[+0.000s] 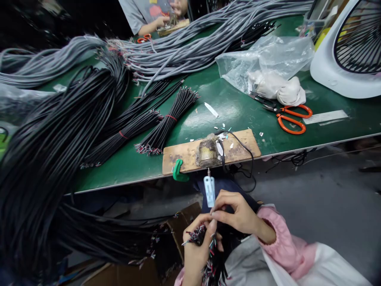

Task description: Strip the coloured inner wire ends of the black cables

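Note:
My left hand (200,242) is closed around a bundle of thin black cables (214,266) with red, white and black wire ends. My right hand (235,210) pinches at the left fingertips; what lies between its fingers is too small to make out. Just above the fingertips is a pale blue, tag-like piece (209,191) with a narrow metal tip at its top. Beyond it, a wooden board (181,153) lies along the table edge and carries a rough, yellowish lump (207,151). A green clamp (179,171) grips the board's left part.
Tied black cable bundles (166,121) and long grey cables (178,47) lie across the green table (196,115). A thick black cable mass (68,131) hangs off at left. Orange-handled scissors (293,119), a plastic bag (268,55) and a fan (330,75) are at right. Another person's hands (163,20) work opposite.

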The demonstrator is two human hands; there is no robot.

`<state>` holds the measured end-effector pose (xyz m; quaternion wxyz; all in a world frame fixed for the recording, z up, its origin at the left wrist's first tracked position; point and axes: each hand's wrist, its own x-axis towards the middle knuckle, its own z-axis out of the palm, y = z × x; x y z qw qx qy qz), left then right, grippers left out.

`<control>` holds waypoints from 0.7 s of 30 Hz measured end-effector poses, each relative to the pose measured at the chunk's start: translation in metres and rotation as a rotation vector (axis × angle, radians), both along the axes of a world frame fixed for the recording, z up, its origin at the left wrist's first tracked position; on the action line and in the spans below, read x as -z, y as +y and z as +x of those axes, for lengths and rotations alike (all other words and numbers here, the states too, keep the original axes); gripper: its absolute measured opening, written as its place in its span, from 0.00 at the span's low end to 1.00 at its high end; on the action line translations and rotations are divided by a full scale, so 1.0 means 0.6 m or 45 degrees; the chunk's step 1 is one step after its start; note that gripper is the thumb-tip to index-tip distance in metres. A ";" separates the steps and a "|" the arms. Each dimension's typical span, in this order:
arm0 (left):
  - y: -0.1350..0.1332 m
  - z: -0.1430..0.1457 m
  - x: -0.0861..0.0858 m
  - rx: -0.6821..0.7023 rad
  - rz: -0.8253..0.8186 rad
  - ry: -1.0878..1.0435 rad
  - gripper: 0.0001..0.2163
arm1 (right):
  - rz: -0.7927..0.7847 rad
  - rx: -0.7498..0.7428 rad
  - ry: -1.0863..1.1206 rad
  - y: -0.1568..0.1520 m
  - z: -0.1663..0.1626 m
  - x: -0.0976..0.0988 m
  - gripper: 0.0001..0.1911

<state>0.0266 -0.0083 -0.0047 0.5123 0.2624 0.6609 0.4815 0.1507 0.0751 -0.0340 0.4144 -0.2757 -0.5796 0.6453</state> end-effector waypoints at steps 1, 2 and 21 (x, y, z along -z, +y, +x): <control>0.002 -0.002 0.002 0.024 0.011 -0.005 0.16 | 0.102 -0.018 -0.010 0.002 0.000 -0.007 0.14; 0.004 -0.005 0.003 0.059 0.035 0.010 0.16 | 0.185 -0.043 -0.030 0.004 0.000 -0.013 0.13; -0.021 -0.007 0.026 -0.102 0.156 0.020 0.14 | 0.222 0.082 -0.078 -0.023 0.009 -0.001 0.08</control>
